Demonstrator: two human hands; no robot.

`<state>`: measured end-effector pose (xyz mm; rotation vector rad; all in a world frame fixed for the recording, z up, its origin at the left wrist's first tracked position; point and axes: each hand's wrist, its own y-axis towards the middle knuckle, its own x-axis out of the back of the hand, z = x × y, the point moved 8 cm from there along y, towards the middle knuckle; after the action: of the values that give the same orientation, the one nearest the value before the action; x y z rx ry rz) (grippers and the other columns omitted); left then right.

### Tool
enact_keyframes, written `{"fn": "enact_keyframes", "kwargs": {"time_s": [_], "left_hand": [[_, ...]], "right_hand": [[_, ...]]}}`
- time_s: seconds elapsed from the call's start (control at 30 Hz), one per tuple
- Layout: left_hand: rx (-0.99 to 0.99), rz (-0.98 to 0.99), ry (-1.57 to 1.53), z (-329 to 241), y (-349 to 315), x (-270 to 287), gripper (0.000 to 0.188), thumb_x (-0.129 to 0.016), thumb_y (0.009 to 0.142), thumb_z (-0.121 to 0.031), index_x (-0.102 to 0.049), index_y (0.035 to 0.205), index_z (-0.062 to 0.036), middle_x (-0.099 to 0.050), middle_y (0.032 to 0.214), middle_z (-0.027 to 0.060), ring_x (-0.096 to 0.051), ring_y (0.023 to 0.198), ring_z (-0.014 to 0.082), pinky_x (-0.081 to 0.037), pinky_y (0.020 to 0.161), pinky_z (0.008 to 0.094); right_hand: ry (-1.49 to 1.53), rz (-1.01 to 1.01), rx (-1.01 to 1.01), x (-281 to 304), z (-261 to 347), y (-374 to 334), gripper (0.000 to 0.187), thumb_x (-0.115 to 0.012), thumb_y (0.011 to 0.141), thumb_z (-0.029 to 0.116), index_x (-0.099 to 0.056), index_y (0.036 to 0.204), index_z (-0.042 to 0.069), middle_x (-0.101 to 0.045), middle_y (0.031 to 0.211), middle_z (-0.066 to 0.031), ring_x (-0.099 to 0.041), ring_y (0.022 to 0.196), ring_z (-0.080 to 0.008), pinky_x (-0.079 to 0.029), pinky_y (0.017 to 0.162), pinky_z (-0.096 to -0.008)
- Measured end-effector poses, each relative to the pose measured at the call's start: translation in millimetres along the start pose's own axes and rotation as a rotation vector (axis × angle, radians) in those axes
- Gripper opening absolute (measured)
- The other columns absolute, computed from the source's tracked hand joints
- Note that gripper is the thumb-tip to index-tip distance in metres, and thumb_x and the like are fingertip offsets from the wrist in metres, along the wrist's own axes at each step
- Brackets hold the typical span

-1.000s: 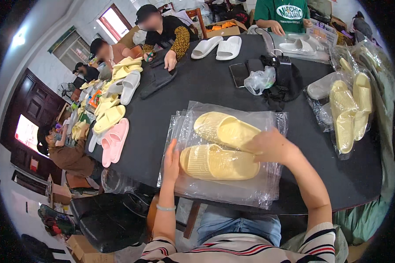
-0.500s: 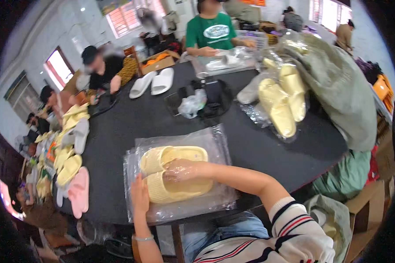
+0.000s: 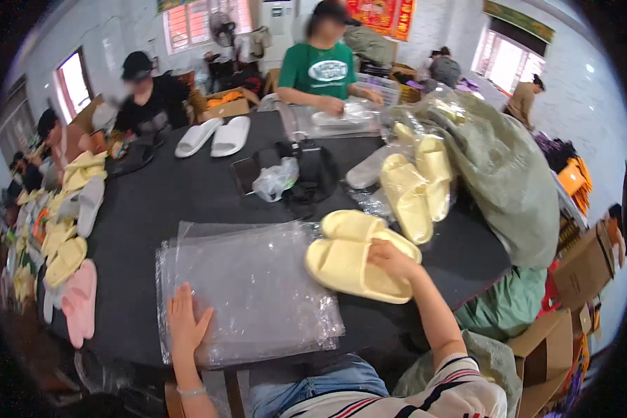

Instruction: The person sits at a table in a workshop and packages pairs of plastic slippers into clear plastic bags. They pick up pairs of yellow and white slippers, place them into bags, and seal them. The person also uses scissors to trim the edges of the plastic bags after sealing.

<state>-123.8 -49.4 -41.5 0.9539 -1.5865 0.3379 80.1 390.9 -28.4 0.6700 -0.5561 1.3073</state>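
My right hand (image 3: 391,260) grips a pair of pale yellow slippers (image 3: 355,256), which lie at the right edge of a stack of clear plastic bags (image 3: 247,289) on the black table (image 3: 181,195). The slippers rest partly on the bags and partly on the bare table. My left hand (image 3: 187,324) lies flat, fingers apart, on the near left corner of the plastic stack. Both forearms come in from the lower edge.
More bagged yellow slippers (image 3: 416,184) lie at the right beside a large grey-green sack (image 3: 505,174). White slippers (image 3: 212,136) and a black bag (image 3: 306,174) sit farther back. Yellow and pink slippers (image 3: 73,272) line the left edge. Other people work across the table.
The pair of yellow slippers has moved right, off the middle of the plastic stack to its right edge, with my right hand on it. My left hand stays pressed on the bags.
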Motion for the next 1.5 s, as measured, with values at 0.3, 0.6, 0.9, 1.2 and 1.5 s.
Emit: {"fn": "enact_keyframes", "kwargs": {"time_s": [0.3, 0.6, 0.9, 1.2, 1.5], "left_hand": [[0.234, -0.113, -0.028, 28, 12, 35, 0.068, -0.075, 0.076, -0.033, -0.051, 0.129, 0.0006, -0.06, 0.113, 0.0198, -0.054, 0.109, 0.0379, -0.041, 0.091, 0.051], [0.273, -0.121, -0.843, 51, 6, 19, 0.054, -0.059, 0.082, 0.008, -0.05, 0.132, -0.0094, -0.047, 0.096, 0.0002, -0.048, 0.082, 0.0061, -0.042, 0.068, 0.0207], [0.353, -0.093, -0.364, 74, -35, 61, 0.065, -0.069, 0.079, -0.002, -0.042, 0.138, -0.0043, -0.049, 0.122, 0.0154, -0.055, 0.105, 0.0235, -0.048, 0.084, 0.0345], [0.079, 0.035, 0.062, 7, -19, 17, 0.069, -0.053, 0.091, -0.051, -0.041, 0.142, -0.0058, -0.037, 0.148, 0.0185, -0.03, 0.139, 0.0391, -0.017, 0.114, 0.0554], [0.024, -0.026, 0.165, -11, -23, 17, 0.069, -0.054, 0.09, -0.05, -0.04, 0.143, -0.0074, -0.04, 0.146, 0.0186, -0.034, 0.136, 0.0392, -0.019, 0.114, 0.0539]], "right_hand": [[0.394, -0.157, -0.213, -4, -45, -23, 0.024, -0.054, 0.091, 0.012, -0.065, 0.105, -0.004, -0.054, 0.123, -0.011, -0.051, 0.11, -0.0213, -0.042, 0.094, -0.0323], [0.826, -0.462, -0.189, 25, -64, -48, 0.035, -0.05, 0.099, 0.01, -0.053, 0.131, -0.002, -0.061, 0.124, -0.0067, -0.057, 0.112, -0.0137, -0.045, 0.094, -0.028], [0.921, -0.484, -0.23, 21, -63, -49, 0.035, -0.05, 0.098, 0.012, -0.053, 0.131, -0.003, -0.059, 0.127, -0.0072, -0.056, 0.114, -0.0143, -0.044, 0.096, -0.0282], [0.738, -0.451, -0.383, 34, -5, -25, 0.039, -0.05, 0.099, 0.014, -0.048, 0.134, -0.003, -0.056, 0.13, -0.0106, -0.053, 0.116, -0.017, -0.042, 0.097, -0.0295], [0.567, 0.264, -0.013, -87, 192, 72, 0.05, -0.065, 0.091, 0.013, -0.044, 0.134, 0.0, -0.056, 0.109, -0.005, -0.056, 0.092, -0.0102, -0.048, 0.076, -0.0238]]}}
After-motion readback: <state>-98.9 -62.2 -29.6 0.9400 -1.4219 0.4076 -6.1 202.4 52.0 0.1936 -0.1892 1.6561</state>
